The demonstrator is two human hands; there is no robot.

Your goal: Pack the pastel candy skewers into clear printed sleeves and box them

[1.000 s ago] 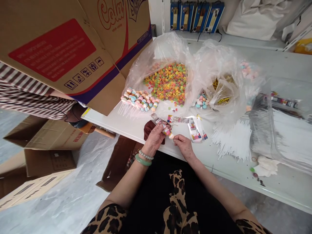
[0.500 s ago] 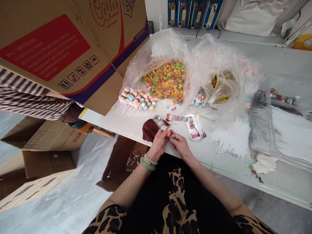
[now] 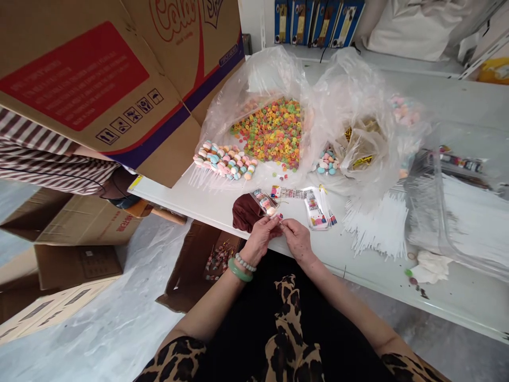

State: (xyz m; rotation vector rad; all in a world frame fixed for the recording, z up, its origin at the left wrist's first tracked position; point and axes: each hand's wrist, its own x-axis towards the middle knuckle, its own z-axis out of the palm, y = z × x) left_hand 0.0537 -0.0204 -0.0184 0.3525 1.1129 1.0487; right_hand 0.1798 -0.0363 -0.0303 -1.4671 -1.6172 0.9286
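Note:
My left hand [image 3: 261, 237] and my right hand [image 3: 296, 239] meet at the near edge of the white table [image 3: 397, 276]. Both pinch a small clear packet of pastel candy [image 3: 265, 202] that points up and away from my fingers. My left wrist wears a green bangle and a bead bracelet. Just behind the left hand lies a dark red cloth [image 3: 245, 211]. A small stack of printed clear sleeves [image 3: 316, 209] lies right of my hands.
A clear bag of coloured candy rings [image 3: 274, 130] and a row of pastel candy sticks [image 3: 225, 159] lie further back. White sticks [image 3: 377, 225] are heaped at right. A large cardboard box [image 3: 119, 79] hangs over the left; another person's striped sleeve [image 3: 47, 159] shows beneath. An open carton [image 3: 207, 260] sits below.
My right hand has closed in on the left and now grips the packet's lower end. The packet has tilted more upright. The view shifted slightly.

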